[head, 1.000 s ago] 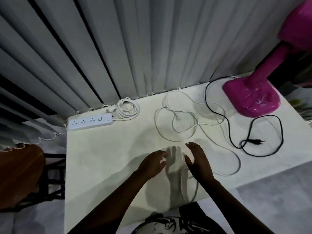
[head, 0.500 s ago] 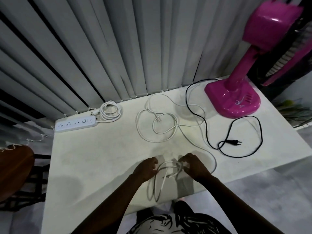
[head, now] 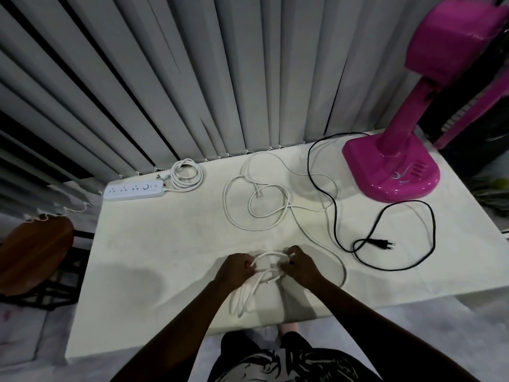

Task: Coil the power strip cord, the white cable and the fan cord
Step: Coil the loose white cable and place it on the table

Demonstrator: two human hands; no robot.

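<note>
A long white cable (head: 249,208) sprawls in loose loops over the middle of the white table (head: 154,249). Its near end is gathered into a small loop between my left hand (head: 237,270) and my right hand (head: 298,264), both closed on it near the front edge. The white power strip (head: 135,190) lies at the back left with its cord (head: 186,175) in a neat coil beside it. The pink fan (head: 391,172) stands at the back right. Its black cord (head: 336,216) trails loose across the table and ends in a plug (head: 382,245).
Grey vertical blinds (head: 192,78) hang along the table's far edge. A brown wooden stool (head: 33,255) stands left of the table. The floor shows on the right.
Both hands went from open and hovering to closed on the white cable's near end, drawing it into a small loop. The view shifted, so everything sits further left and lower.
</note>
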